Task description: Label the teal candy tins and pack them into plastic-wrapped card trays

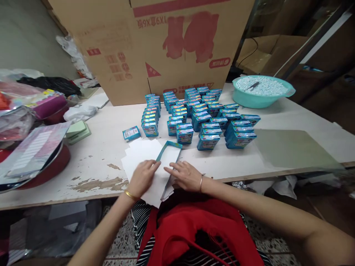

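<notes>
1. The blue-edged card carton blank (168,152) lies on the white sheets (135,152) at the table's (108,147) near edge, white face up, its blue walls standing.
2. I judge it light and springy, easily creased, perhaps slick on the printed side; I would hold it by opposite long walls, near the folds, without squeezing.
3. Its long axis runs away from the wearer, leaning slightly right; the blue end wall faces the far side.
4. On my feed the left hand (144,178) has its fingertips at the left wall; whether they pinch it, I cannot tell.
5. The right hand (186,176) reaches across the right wall, fingers extended over the white face; its grip is unclear to me.
6. Beyond stand rows of small blue cartons (184,136), with a large cardboard box (111,66) behind and a turquoise basin (251,100) of pale pieces to the right.
</notes>
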`<state>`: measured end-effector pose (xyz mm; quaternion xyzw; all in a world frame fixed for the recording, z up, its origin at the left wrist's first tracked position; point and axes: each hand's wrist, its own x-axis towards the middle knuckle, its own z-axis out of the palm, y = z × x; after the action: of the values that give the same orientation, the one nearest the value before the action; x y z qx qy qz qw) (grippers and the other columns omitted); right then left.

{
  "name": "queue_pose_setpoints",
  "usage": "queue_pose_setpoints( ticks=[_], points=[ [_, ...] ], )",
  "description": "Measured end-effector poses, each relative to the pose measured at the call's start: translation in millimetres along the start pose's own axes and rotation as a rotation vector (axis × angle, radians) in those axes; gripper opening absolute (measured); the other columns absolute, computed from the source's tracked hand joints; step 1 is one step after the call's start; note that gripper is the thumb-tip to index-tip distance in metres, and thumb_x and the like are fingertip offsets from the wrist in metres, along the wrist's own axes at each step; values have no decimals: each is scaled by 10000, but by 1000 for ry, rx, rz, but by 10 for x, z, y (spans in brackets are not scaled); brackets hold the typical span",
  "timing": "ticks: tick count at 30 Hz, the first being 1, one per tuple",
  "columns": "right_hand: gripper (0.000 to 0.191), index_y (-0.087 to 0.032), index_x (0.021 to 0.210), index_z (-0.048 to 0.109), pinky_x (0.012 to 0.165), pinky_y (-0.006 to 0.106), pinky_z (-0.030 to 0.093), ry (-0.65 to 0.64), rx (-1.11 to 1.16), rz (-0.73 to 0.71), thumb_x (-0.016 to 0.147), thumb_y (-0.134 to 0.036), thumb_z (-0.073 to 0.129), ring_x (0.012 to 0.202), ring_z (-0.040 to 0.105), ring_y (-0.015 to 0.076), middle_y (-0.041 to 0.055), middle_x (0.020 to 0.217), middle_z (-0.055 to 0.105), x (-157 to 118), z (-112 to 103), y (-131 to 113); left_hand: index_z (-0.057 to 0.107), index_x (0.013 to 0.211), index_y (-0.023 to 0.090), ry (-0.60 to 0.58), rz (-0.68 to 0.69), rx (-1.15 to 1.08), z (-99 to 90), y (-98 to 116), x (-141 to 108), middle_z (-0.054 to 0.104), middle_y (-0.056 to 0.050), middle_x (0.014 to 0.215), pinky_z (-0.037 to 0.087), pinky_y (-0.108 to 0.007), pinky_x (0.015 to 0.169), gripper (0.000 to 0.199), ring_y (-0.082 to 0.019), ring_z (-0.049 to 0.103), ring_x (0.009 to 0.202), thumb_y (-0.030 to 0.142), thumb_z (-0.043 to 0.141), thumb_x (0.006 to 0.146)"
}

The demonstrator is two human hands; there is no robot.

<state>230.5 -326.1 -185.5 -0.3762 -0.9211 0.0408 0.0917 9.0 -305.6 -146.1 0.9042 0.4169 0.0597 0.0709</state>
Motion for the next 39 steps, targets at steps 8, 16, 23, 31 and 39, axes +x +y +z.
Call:
queue_pose_setpoints(
  ticks=[8,16,23,31,39],
  points=[
    [484,-153,875,593,693,329,384,197,122,-21,872,-614,446,809,492,214,131,990,595,-111,361,-192,556,1216,260,-288,499,189,-49,-549,-134,422,-35,1462,193,-509,1155,375,-263,219,1421,167,538,853],
    [196,-159,867,577,684,300,422,302,192,-66,932,-315,476,757,473,183,77,822,579,-375,359,31,606,831,187,-23,463,-32,271,57,-27,655,-36,829,350,-487,1102,169,-259,383,1344,166,453,901],
    [423,-117,1252,504,910,412,462,329,143,-149,833,-105,449,1157,470,254,190,1344,481,-715,559,24,543,732,186,61,381,-12,418,239,-36,512,-12,694,411,-434,1078,209,-202,596,1040,141,426,899],
    [437,-106,1332,450,963,444,456,408,240,-126,900,-170,433,1258,411,253,206,1397,446,-676,612,-14,566,732,176,49,316,-13,405,299,-186,576,-61,775,529,-352,719,198,-208,541,848,186,461,900],
    [195,-203,988,602,862,448,487,568,615,84,959,-252,416,937,555,205,84,987,667,-239,508,-11,479,1265,209,115,230,-422,455,13,-166,568,-110,1223,479,-382,938,338,-212,518,1160,223,401,936]
  ],
)
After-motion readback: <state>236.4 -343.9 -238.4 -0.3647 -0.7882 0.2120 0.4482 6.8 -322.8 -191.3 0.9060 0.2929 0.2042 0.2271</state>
